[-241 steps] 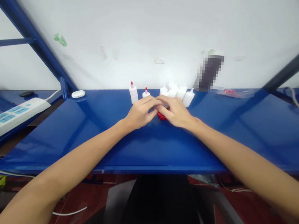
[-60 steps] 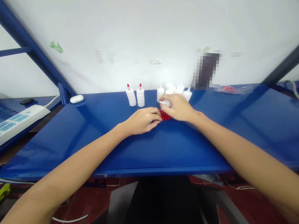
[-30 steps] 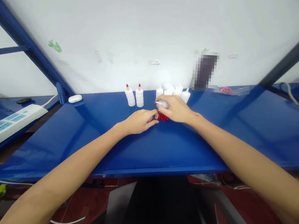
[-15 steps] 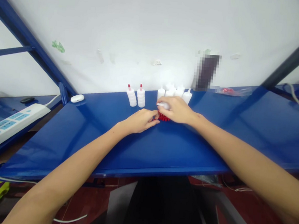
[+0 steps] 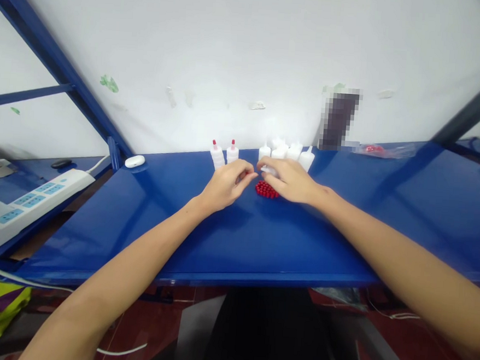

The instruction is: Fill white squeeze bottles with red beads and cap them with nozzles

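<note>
My right hand (image 5: 291,179) is closed around a white squeeze bottle (image 5: 269,171), whose nozzle points left; most of the bottle is hidden by the fingers. Just left of it, my left hand (image 5: 228,184) has thumb and forefinger pinched together, and whatever is between the tips is too small to make out. Below and between the hands lies a cluster of small red caps (image 5: 266,190) on the blue table. Several uncapped white bottles (image 5: 306,159) stand behind my right hand. Two white bottles with red tips (image 5: 232,151) stand behind my left hand, partly covered by it.
A white wall runs along the back of the blue table (image 5: 326,241). At the back left lies a white oval case (image 5: 135,161). A clear bag with something red (image 5: 376,150) and a pixelated dark object (image 5: 339,121) are at the back right. A power strip (image 5: 37,198) sits left.
My left hand has lifted away from the red caps and come up beside the bottle's nozzle. My right hand still holds the bottle. The view has shifted slightly.
</note>
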Tool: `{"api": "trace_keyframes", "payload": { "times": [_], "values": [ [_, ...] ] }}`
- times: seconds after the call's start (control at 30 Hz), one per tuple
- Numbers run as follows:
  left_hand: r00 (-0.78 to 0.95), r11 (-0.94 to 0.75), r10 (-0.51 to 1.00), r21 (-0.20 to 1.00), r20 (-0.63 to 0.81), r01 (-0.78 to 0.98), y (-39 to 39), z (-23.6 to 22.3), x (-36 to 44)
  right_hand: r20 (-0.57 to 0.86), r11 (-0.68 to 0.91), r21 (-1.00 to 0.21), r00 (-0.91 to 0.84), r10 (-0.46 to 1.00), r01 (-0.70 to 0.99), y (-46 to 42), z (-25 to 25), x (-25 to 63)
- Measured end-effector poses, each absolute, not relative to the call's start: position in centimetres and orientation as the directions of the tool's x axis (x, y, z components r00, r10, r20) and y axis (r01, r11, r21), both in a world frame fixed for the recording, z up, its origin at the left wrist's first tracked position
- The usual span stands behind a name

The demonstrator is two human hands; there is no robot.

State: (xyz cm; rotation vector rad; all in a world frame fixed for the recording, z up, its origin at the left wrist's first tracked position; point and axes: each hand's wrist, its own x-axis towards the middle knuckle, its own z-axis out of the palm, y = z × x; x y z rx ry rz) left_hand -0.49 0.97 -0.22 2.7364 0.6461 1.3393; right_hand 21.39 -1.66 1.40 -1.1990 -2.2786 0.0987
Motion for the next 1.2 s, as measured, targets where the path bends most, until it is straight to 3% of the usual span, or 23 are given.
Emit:
{"api": "trace_keyframes", "payload": {
  "times": [0.33,0.73,0.9,1.2],
  "values": [
    [0.555,-0.941,0.217,0.021,0.803,0.337,-0.3,-0.4,0.0,0.417,0.667,-0.444,-0.521,0.745,0.598,-2.4,1.8,21.3],
    [0.588,-0.947,0.172,-0.032,0.791,0.32,-0.8,-0.1,-0.1,0.396,0.69,-0.572,-0.587,0.706,0.444,-2.9,1.8,20.1],
    [0.587,-0.955,0.135,-0.052,0.798,0.291,-0.8,0.1,-0.1,0.395,0.682,-0.551,-0.57,0.72,0.48,-3.2,2.1,20.0],
    [0.627,-0.955,0.071,-0.128,0.776,0.267,-0.4,-0.2,-0.2,0.341,0.557,-0.428,-0.444,0.829,0.711,-3.9,2.6,19.5]
  ]
}}
